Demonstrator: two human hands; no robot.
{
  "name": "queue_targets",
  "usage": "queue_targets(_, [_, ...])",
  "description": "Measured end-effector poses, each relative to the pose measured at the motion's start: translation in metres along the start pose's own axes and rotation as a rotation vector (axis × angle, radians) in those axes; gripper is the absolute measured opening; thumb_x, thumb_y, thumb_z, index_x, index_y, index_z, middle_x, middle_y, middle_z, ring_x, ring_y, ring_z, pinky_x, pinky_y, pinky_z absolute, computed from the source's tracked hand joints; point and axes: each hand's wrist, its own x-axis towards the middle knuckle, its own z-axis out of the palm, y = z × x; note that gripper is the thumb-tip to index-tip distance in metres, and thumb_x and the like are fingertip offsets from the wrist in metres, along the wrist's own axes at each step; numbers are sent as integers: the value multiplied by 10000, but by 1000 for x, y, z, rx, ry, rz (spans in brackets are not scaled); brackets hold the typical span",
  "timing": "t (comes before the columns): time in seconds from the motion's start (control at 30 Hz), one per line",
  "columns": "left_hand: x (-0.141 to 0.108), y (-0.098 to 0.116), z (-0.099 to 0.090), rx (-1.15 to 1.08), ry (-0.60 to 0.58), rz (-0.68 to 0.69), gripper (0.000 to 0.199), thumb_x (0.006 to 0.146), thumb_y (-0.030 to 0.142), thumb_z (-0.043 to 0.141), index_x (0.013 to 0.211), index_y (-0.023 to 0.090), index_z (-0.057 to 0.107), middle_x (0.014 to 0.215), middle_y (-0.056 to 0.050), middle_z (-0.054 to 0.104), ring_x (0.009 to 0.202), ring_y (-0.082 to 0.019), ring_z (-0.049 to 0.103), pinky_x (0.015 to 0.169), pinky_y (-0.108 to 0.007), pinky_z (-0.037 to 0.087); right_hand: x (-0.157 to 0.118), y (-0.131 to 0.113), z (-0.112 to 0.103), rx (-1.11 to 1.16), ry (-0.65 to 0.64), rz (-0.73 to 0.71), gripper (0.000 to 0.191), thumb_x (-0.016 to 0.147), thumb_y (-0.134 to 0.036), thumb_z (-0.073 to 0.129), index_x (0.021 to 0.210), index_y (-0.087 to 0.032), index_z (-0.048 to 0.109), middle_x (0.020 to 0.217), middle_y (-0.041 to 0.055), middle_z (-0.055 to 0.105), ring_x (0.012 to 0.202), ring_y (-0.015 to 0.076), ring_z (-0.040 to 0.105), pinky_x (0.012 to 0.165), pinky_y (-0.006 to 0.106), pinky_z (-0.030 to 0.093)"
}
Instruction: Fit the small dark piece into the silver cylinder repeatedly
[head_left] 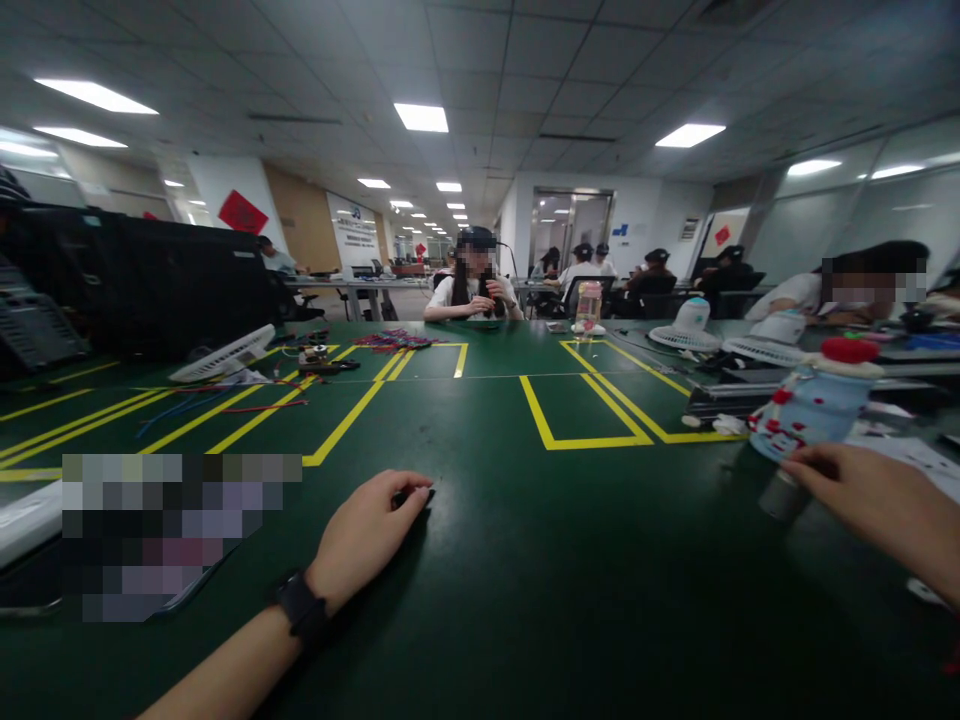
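Observation:
My left hand (375,530), with a black watch (301,603) on its wrist, rests on the green table (480,620). Its fingers curl around a small black object (420,497), mostly hidden under them, so its kind is unclear. At the right, my right hand (874,505) is closed, thumb and fingers pinching a short grey cylinder (784,497) that is blurred. Just behind that hand stands a light blue bottle (814,405) with a red top.
A pixelated item (165,540) and a white power strip (30,520) lie at left. Farther off are a white fan (225,355), red and blue wires (394,341), yellow tape outlines (600,443) and a pink bottle (589,308). A person (474,285) sits opposite; another leans at right.

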Motion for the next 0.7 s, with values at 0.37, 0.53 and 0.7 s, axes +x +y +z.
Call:
queue_targets(0.37, [-1, 0, -1, 2, -1, 17, 354, 867, 468, 446, 1008, 256, 691, 1057, -44, 695, 952, -263, 631, 784, -353, 475, 2, -6, -22, 29, -210, 136, 379, 767, -489, 531, 916, -181, 693, 961, 139, 665, 768, 212, 585, 687, 343, 381])
queue_targets(0.53, [0, -1, 0, 2, -10, 21, 355, 869, 470, 446, 1005, 252, 691, 1056, -47, 689, 962, -261, 626, 796, -351, 470, 0, -10, -23, 38, -248, 198, 403, 757, -537, 520, 923, -216, 699, 954, 102, 666, 829, 234, 579, 713, 346, 380])
queue_targets(0.7, [0, -2, 1, 0, -14, 22, 344, 870, 467, 453, 998, 254, 691, 1060, -43, 684, 973, -258, 620, 811, -352, 464, 1, -14, -23, 52, -295, 267, 363, 749, -497, 540, 943, -235, 700, 937, 70, 674, 848, 238, 594, 729, 333, 393])
